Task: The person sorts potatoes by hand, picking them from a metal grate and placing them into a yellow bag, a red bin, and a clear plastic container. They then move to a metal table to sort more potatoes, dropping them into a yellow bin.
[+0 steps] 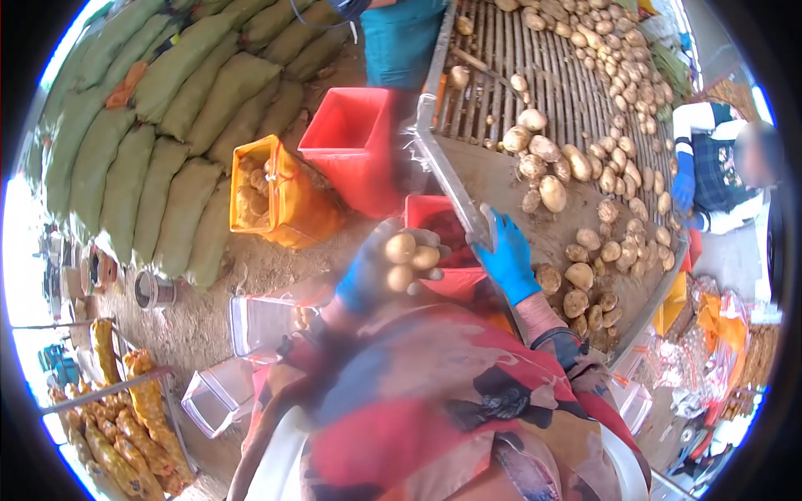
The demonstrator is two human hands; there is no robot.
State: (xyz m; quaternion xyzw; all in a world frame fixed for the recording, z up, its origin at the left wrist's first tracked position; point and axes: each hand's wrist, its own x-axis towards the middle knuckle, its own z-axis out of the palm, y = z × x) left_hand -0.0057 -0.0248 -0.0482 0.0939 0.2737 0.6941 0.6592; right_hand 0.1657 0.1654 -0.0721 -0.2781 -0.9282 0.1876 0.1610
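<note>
My left hand (372, 263), in its blue glove, is turned up and closed around a small bunch of potatoes (400, 248), round and pale, sitting together on my fingers and palm. My right hand (505, 255), gloved too, lies on the table's left metal edge (455, 179) near its lower end, fingers stretched out and thumb apart from them, with no potato in it. Between my hands, just beside that edge, stands a small red bin (420, 210) (its inside is too dark for me to make out). On the table, just right of my right hand, loose potatoes (576, 303) lie near the lower corner, some with dirt on them. Further left, an orange basket (274, 179) holds more potatoes, and a taller red bin (347, 154) stands between it and the table. Up the table, larger potatoes (552, 193) lie just below the slats (484, 108), and a thick spread of smaller ones (622, 67) reaches toward the upper right corner. Across the right edge a co-worker (723, 179) in blue gloves reaches to the table, and away to the left, filled green sacks (225, 100) are stacked in rows.
</note>
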